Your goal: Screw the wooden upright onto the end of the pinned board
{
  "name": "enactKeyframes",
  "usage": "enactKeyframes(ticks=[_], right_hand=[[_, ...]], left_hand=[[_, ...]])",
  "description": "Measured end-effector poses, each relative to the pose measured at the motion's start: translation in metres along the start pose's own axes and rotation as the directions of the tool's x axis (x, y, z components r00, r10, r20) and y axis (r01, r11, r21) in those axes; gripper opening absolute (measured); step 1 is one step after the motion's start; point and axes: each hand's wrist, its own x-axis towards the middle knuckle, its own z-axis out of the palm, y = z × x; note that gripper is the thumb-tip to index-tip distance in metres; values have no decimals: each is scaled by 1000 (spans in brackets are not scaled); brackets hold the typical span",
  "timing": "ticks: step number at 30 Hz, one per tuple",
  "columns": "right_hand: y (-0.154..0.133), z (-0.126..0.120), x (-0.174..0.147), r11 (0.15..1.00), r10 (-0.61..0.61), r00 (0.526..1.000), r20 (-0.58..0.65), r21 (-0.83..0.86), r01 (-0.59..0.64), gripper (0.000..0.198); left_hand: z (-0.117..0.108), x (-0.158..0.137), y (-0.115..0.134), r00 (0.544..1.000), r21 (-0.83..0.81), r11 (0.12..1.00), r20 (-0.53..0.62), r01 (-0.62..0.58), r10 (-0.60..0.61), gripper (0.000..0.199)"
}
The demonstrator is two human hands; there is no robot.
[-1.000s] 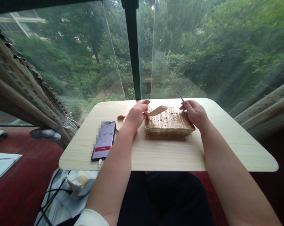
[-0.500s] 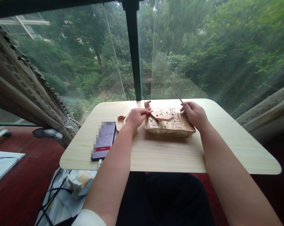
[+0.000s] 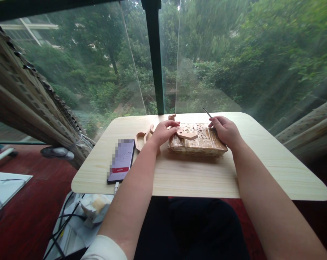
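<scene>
On the table, a box-shaped block (image 3: 203,141) in shiny wrapping has a top dotted with dark specks. Over its left part lies an angled wooden piece (image 3: 189,136) with a small dark hole and a hooked far end. My left hand (image 3: 165,130) is closed on this piece near its bend, the fingertips resting on top. At the block's right end, my right hand (image 3: 225,130) pinches a thin dark metal rod (image 3: 207,112) that points up and to the left. Its lower end is hidden by the hand. Other curved wooden parts (image 3: 140,140) lie left of my left hand, partly covered by it.
A phone (image 3: 122,159) with a white cable plugged in lies on the left of the pale wooden table (image 3: 196,180). Behind the table stands a window with a dark frame post (image 3: 154,54). Curtains (image 3: 25,83) hang at both sides. Cables and papers lie below left.
My left hand has moved slightly right and flattened over the wooden piece, which has turned a little. My right hand keeps its hold on the rod. The view has shifted slightly.
</scene>
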Motion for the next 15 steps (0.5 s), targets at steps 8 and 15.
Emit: enactKeyframes(ticks=[8, 15], right_hand=[[-4, 0, 0, 1000, 10, 1000, 8, -28, -10, 26], [-6, 0, 0, 999, 26, 1000, 10, -38, -26, 24]], left_hand=[[5, 8, 1, 997, -170, 983, 30, 75, -71, 6], [5, 11, 4, 996, -258, 962, 53, 86, -74, 9]])
